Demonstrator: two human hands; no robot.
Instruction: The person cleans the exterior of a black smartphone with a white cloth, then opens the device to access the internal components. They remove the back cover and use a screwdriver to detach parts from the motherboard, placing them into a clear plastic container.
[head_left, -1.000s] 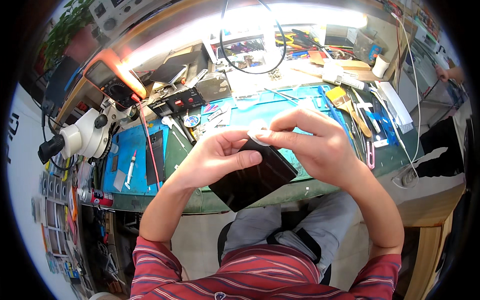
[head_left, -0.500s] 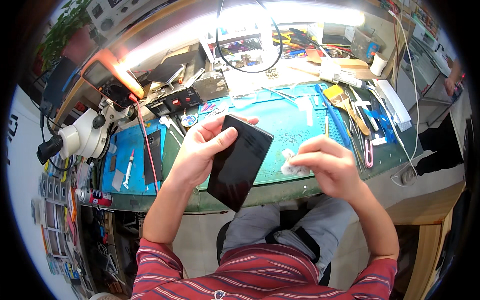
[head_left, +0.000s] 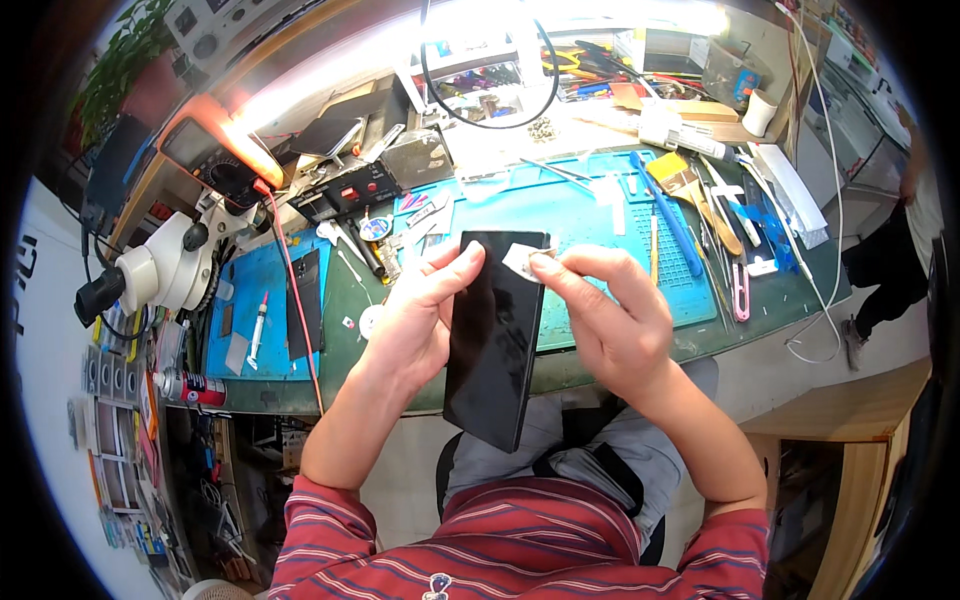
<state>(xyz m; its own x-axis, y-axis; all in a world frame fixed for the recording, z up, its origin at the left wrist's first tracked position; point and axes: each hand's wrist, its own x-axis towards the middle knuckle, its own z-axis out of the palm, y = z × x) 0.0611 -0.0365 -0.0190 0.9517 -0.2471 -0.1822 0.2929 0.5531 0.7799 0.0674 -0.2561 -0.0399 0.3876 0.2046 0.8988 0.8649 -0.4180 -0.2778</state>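
A black smartphone [head_left: 490,350] with a glossy dark face is gripped along its left edge by my left hand [head_left: 425,310], the thumb lying over its upper left part. Smudges show on the glass. My right hand [head_left: 620,315] pinches a crumpled white wipe [head_left: 519,262] between thumb and fingertips. The wipe lies against the upper right of the phone's face. Below both hands are the bench's near edge and my lap. The fingers of my left hand behind the phone are hidden.
A blue work mat [head_left: 600,240] covers the bench, with tweezers, brushes and a blue-handled tool [head_left: 665,210] on its right. An orange multimeter [head_left: 215,155], a microscope [head_left: 160,270] and a syringe [head_left: 259,330] are at left. A person [head_left: 890,240] stands far right.
My right hand has moved left and up, bringing the wipe onto the phone. The phone has turned more upright and shifted slightly right. The person at far right has moved into fuller view.
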